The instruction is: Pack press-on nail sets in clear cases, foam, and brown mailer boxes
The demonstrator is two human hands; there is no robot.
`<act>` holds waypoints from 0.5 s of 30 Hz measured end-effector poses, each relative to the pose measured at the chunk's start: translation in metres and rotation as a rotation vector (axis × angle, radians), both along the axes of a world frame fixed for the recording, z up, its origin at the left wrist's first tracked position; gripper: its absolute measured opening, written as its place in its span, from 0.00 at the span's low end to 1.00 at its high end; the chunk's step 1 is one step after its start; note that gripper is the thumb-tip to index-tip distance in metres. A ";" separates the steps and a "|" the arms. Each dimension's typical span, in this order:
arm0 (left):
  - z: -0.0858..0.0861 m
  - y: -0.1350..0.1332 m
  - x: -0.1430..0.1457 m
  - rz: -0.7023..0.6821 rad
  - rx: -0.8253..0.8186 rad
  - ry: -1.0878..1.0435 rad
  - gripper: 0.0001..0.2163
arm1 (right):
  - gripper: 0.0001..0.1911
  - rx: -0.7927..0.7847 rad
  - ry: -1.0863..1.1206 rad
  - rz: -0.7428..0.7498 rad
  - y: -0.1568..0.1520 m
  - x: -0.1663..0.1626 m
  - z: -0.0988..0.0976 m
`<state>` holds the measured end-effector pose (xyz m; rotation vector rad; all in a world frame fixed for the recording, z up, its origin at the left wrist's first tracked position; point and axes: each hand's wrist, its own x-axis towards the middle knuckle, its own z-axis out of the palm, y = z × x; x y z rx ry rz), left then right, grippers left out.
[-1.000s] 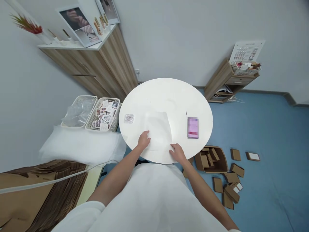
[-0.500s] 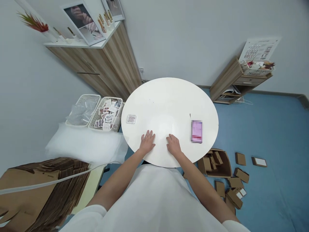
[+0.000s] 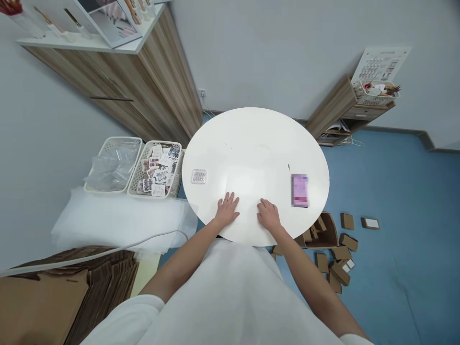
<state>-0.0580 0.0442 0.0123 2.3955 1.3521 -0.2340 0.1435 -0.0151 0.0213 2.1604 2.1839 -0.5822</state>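
Observation:
My left hand lies flat on the white round table near its front edge, fingers spread, with nothing in it. To its right, my right hand rests on the same tabletop, fingers slightly bent and apart, holding nothing. Left of my left hand lies a small clear plastic case with rows of small pale pieces in it. On the table's right side is a purple rectangular item, pixelated so its kind cannot be told. A tiny dark thing lies just above it.
Left of the table stand a white basket of printed cards and a basket of clear plastic bags. White foam sheets and stacked cardboard lie below them. Small brown boxes are scattered on the floor at right, near a larger carton.
The camera view has shifted, so the table and its surroundings sit slightly differently. Both hands stay resting on the table, and the items on it have not visibly been moved.

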 end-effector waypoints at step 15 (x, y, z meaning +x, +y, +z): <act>0.013 0.082 -0.110 0.708 0.114 -0.485 0.25 | 0.21 -0.079 0.570 -0.047 0.113 -0.114 0.053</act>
